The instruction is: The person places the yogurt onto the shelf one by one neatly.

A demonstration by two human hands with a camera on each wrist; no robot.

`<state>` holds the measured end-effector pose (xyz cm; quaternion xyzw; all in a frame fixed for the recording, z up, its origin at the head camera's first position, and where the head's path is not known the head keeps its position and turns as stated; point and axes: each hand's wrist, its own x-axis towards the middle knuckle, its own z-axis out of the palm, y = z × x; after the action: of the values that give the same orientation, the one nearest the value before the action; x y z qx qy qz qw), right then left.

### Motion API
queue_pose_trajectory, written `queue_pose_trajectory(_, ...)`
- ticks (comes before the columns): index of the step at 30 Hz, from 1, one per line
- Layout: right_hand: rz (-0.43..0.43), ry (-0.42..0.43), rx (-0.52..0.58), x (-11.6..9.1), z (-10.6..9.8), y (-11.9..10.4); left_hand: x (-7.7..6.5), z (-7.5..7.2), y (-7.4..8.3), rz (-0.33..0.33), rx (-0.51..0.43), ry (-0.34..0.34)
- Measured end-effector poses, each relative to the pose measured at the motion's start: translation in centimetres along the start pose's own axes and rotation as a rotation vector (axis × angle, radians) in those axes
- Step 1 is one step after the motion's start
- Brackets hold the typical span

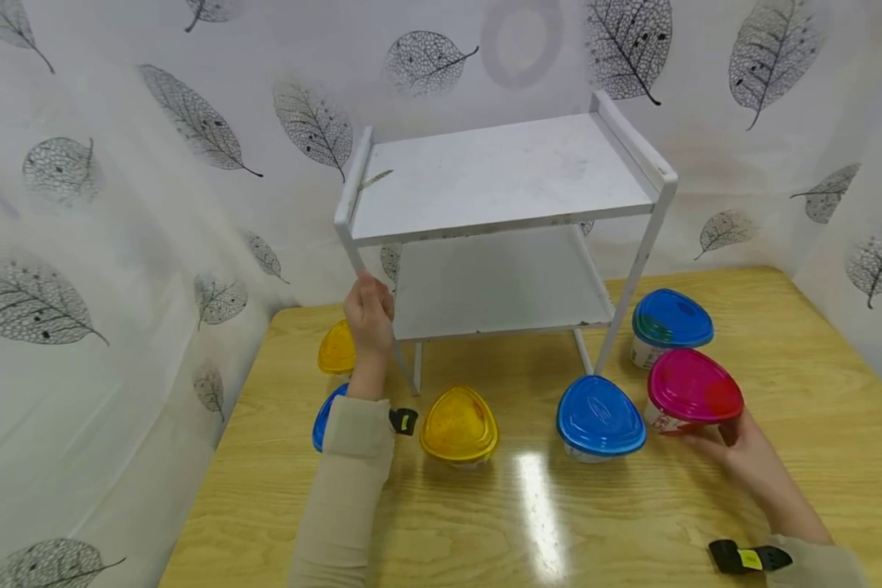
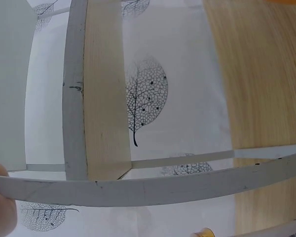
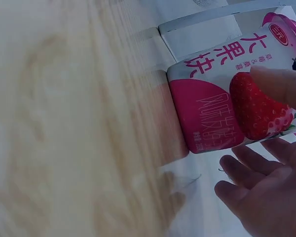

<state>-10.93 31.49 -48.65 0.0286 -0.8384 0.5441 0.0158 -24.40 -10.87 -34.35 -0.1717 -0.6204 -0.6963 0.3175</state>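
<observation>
My left hand (image 1: 370, 317) is wrapped round the rack leg (image 1: 404, 367), white rack (image 1: 496, 175) up and right of it; right hand (image 1: 742, 455) at pink-lidded tub (image 1: 694, 385), thumb over its label (image 3: 207, 111), fingers spread opposite, can't tell if gripping; tub's on the tabletop (image 1: 478, 531). Blue-lidded tub (image 1: 600, 415) left of right hand, second blue tub (image 1: 672, 317) beyond it
</observation>
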Motion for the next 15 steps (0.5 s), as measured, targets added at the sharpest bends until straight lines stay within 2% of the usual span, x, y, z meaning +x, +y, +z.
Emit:
queue_pose_trajectory(7, 0.006, 0.005, -0.033, 0.4, 0.2, 0.1, 0.0, 0.0, 0.0, -0.020, 0.026, -0.002)
queue_pose_trajectory(15, -0.044, 0.025, -0.051, 1.3, 0.7, 0.2, -0.1, -0.1, 0.1, -0.027, 0.028, 0.008)
